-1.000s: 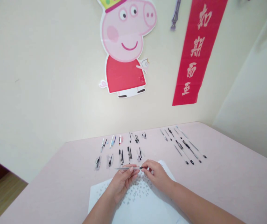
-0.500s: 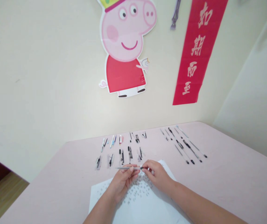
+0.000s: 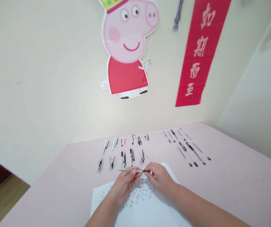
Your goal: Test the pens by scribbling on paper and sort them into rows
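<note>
The pale pink surface (image 3: 232, 189) stands against a light wall (image 3: 55, 78), on which a red banner (image 3: 203, 47) hangs. Above the marked paper (image 3: 145, 214), a slim pen (image 3: 126, 170) lies almost level in the left hand (image 3: 124, 184), whose grip is closed around it. The right hand (image 3: 159, 176) has a narrow grip, pinching the pen's dark end. Beyond them, more pens (image 3: 197, 153) lie in rows.
</note>
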The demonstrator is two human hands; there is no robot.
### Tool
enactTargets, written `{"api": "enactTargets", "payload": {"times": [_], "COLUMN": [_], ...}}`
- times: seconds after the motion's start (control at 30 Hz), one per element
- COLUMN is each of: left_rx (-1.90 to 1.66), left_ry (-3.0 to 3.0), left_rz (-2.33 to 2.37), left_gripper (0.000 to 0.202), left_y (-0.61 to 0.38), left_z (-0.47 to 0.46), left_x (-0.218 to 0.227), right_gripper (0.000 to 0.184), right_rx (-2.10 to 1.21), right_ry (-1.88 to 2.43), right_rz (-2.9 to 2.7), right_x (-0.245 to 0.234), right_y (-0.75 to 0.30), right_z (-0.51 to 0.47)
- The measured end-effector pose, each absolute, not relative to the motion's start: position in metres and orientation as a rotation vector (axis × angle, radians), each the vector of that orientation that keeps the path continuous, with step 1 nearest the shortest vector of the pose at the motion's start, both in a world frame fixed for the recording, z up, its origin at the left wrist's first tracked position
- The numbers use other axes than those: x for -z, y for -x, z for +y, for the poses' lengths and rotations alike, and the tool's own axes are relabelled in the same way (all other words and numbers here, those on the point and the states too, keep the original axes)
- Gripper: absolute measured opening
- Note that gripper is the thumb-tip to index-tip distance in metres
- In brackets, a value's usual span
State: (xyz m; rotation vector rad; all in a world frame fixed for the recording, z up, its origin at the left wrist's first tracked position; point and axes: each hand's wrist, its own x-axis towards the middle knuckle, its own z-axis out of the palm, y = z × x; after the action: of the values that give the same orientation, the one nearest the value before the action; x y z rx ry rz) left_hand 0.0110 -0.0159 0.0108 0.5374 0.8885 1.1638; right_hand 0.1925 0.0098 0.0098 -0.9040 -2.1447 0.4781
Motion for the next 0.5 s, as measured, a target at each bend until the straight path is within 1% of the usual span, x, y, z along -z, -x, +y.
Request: {"api": "enactTargets", "payload": {"times": [0.17,0.5], "left_rx": [-1.152,-1.127], "left_ry": [-0.543,-0.582], "left_rz": [0.869,0.871], "left_gripper": [0.015,0.012], "left_y": [-0.0101,-0.0092], "left_z": [-0.0166,-0.0180], "left_x": [-0.0123,-0.0145], "right_gripper": [0.014,0.023], "right_rx": [-0.503,-0.519], "right_ry": [0.897,0.879], "right_rz": [-2.152,-2.178], "right_x": [-0.0103,-0.0108], "right_y": [-0.1935,-0.1932], "right_z": [0.0097,0.0092]}}
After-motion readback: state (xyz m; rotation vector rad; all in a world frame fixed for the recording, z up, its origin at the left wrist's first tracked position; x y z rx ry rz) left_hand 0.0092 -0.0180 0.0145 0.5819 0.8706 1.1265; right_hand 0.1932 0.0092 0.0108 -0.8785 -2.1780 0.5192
